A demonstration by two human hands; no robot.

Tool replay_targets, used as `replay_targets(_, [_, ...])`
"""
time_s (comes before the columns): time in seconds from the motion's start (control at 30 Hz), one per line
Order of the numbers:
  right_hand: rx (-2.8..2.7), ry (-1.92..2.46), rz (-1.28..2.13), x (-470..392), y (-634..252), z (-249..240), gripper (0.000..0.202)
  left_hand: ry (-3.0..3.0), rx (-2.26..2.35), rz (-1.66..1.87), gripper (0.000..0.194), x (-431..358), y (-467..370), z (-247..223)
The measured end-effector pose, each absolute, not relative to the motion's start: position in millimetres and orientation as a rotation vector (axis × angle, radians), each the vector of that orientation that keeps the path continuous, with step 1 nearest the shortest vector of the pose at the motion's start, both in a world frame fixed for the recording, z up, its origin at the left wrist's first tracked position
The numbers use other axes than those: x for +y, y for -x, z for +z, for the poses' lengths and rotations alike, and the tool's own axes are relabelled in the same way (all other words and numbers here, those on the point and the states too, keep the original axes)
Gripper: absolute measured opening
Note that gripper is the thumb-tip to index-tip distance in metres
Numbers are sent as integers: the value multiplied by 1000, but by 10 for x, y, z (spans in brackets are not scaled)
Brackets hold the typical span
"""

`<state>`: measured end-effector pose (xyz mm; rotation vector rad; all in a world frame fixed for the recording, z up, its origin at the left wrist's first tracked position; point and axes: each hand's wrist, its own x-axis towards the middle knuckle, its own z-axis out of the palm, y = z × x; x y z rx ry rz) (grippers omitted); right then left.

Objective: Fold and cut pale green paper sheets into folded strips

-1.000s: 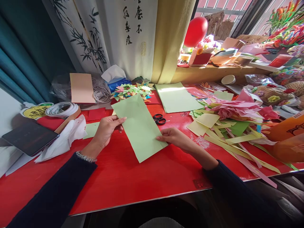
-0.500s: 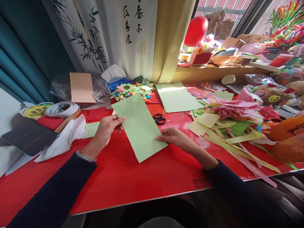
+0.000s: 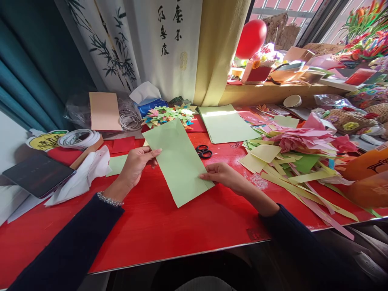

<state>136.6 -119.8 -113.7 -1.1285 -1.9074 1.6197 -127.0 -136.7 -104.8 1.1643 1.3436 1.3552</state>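
A light green sheet of paper (image 3: pixel 178 163) is held at a slant above the red table (image 3: pixel 145 230). My left hand (image 3: pixel 138 163) pinches its left edge, thumb on top and fingers underneath. My right hand (image 3: pixel 220 176) grips its lower right edge between thumb and fingers, where a crease or narrow fold shows. Just beyond the paper's right edge lies a pair of black-handled scissors (image 3: pixel 204 151), its blades hidden by the sheet. Farther back rests a stack of light green paper (image 3: pixel 227 125).
Colourful folded paper pieces (image 3: pixel 169 117) are heaped at the back. Pink, yellow and green paper scraps (image 3: pixel 297 149) spread over the right side, near an orange bottle (image 3: pixel 368 161). Tape rolls (image 3: pixel 78 139), a dark flat box (image 3: pixel 38 173) and crumpled tissue (image 3: pixel 87 173) lie at the left.
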Motion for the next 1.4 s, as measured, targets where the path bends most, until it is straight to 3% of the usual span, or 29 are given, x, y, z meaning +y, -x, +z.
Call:
replay_targets(0.9, [-1893, 1100, 1645, -1206, -1352, -1118, 49, -1226, 1394, 1356, 16, -1346, 1287, -1061])
replay_targets(1.4, [-1844, 1031, 1797, -1220, -1355, -1101, 30, -1047, 1304, 1385, 23, -1376, 1213, -1022])
